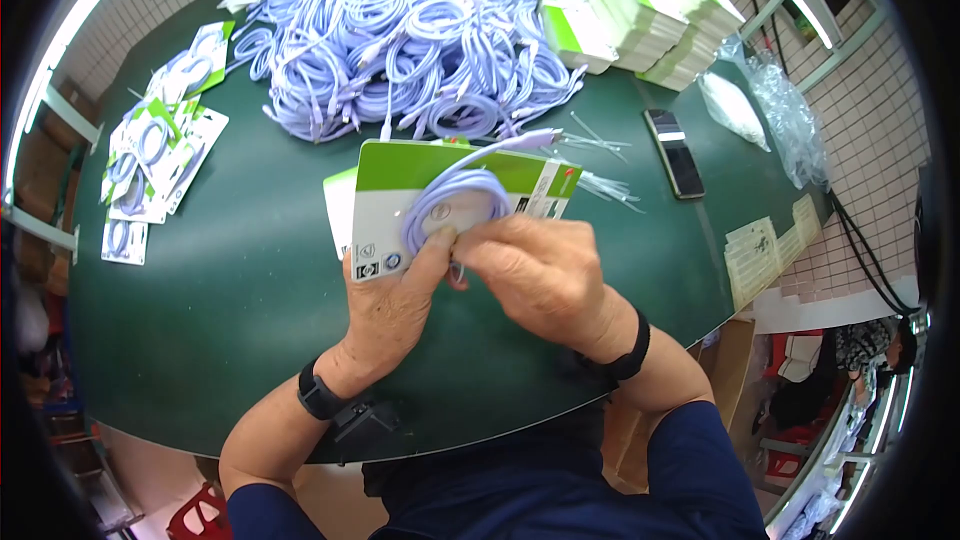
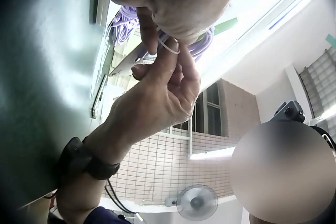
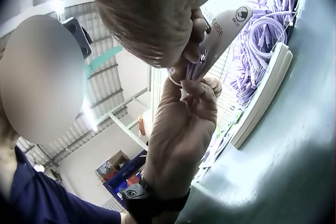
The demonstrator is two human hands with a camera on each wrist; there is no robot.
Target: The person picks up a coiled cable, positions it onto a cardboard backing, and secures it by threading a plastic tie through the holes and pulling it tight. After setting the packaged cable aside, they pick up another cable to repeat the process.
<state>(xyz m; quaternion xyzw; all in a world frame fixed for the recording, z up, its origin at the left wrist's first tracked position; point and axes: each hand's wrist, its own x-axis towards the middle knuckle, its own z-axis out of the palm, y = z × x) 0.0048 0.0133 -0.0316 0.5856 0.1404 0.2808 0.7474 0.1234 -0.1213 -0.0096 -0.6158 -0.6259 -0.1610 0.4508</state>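
Well to the left of the held card (image 1: 385,210), several packed cards (image 1: 150,145), each with a purple cable, lie in a loose group on the green table (image 1: 230,310). Just behind the card's left edge, a stack of white cards (image 3: 265,95) shows partly.

The left hand (image 1: 390,315) holds the card at its lower side: the thumb is pressed at the front, close to the coil, and the other fingers are mostly hidden behind. This grip is closed, with no wide gap.

The card itself is raised above the table, in front of the person. Its longer visible side runs from left to right, and its green band is on the edge away from the body. The coiled cable (image 1: 428,202) lies against the card's front as a round loop; its plug end points to the right and away, over the green band.

Beyond the card rises a large heap of purple cables (image 1: 420,30).

At the lower side of the card, a thin white tie (image 2: 170,50) curves beside the fingertips. The right hand (image 1: 545,270) has its fingers bent and the tips brought together there, seeming to pinch this tie; the exact contact is hidden.

To the right of the card are loose clear ties (image 1: 608,188), farther beyond them stacks of green-and-white cards (image 1: 635,20), then a phone (image 1: 675,155) and a plastic bag (image 1: 790,125).
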